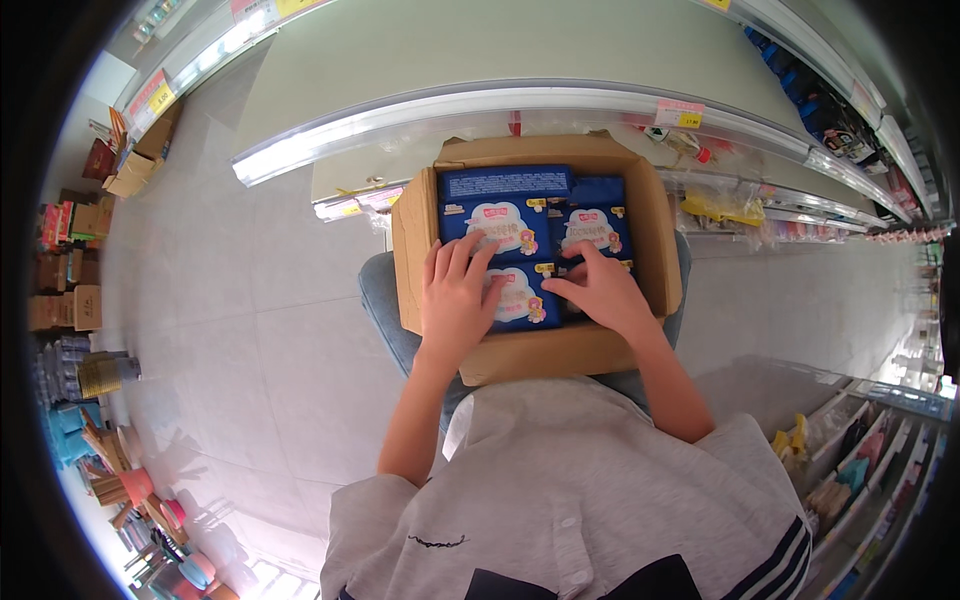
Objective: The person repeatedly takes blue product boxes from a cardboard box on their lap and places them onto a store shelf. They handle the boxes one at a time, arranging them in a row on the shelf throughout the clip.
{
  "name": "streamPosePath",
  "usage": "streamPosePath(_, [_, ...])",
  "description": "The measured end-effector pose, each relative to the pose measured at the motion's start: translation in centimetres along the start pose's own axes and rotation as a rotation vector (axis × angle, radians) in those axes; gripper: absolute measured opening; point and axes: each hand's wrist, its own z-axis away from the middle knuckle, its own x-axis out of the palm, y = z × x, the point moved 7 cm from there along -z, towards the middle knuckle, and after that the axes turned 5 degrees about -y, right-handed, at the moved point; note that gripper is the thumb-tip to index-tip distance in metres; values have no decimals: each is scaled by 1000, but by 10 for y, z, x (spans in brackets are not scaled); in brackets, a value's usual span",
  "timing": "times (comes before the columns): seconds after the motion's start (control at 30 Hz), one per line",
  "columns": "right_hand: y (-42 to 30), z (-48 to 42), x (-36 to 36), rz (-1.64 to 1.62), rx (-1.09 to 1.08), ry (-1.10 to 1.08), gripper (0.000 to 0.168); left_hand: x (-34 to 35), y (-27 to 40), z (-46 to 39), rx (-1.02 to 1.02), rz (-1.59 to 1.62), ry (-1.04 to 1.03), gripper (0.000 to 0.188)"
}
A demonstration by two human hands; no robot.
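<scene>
An uncovered cardboard box (551, 360) rests on my lap, its flaps folded outward. Inside lie several dark blue soft packs (495, 225) with a white cloud-shaped panel and small cartoon figure. My left hand (457, 292) lies over the packs at the box's left side, fingers spread, fingertips on the upper and lower left packs. My right hand (604, 289) reaches in from the right, its thumb and index finger apart near the edge of the lower left pack (517, 296) and over the right column. Whether it grips anything is not plain.
A wide grey shelf (525, 45) with a metal price rail (480, 101) stands just beyond the box. Lower shelves hold bagged goods, including a yellow package (724, 208). Cardboard boxes (88, 306) line the far left, and a goods rack (862, 465) stands at lower right.
</scene>
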Motion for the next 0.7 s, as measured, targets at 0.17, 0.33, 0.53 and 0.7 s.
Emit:
streamPosePath(0.17, [-10, 11, 4, 153, -77, -38, 51, -7, 8, -2, -44, 62, 0, 70])
streamPosePath(0.33, [-19, 15, 25, 299, -142, 99, 37, 1, 3, -1, -66, -75, -109, 74])
streamPosePath(0.53, [-17, 33, -2, 42, -337, 262, 23, 2, 6, 3, -50, -68, -89, 71])
streamPosePath(0.7, [-18, 50, -7, 1, -648, 567, 16, -7, 11, -6, 1, -113, -87, 66])
